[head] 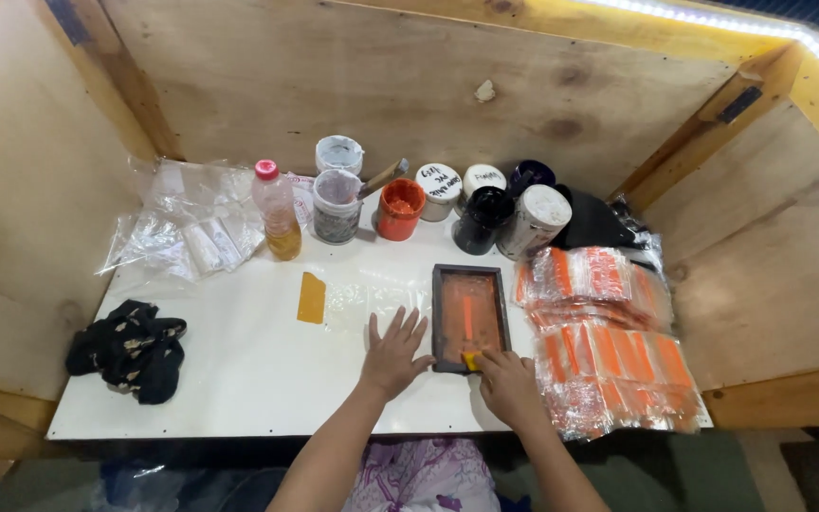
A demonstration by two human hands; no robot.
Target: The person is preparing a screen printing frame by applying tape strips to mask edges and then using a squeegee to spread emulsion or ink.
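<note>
Nearest the camera: right hand [509, 384] curled down on a small yellow-orange squeegee [472, 360], fingers closed over it so only a corner peeks out at the near edge of the screen frame [468, 318]. Left hand [393, 354] flat and spread wide on the white table [239, 379], holding nothing, thumb tip touching or almost touching the frame's left rail.

Frame itself sitting flat, just right of the table's centre, dark wooden border around an orange-inked mesh with a brighter stripe down the middle. Probably light and stiff at the rails but soft and easy to poke through in the mesh, so best grabbed by the wooden border only. Ink looks wet, so likely slippery and messy anywhere inside. Squeegee likely light and a bit flexy, fine to pinch from the top.

Right of that: stacks of clear bags with orange printing [609, 360], floppy and slidey by the look of them. Off to the left, a black crumpled cloth [130, 346] and a spare yellow scraper [312, 298].

Farther back: open orange paint pot [399, 209], several lidded jars, a bottle of yellowish liquid [277, 210] with a pink cap, more plastic bags in the left corner.
</note>
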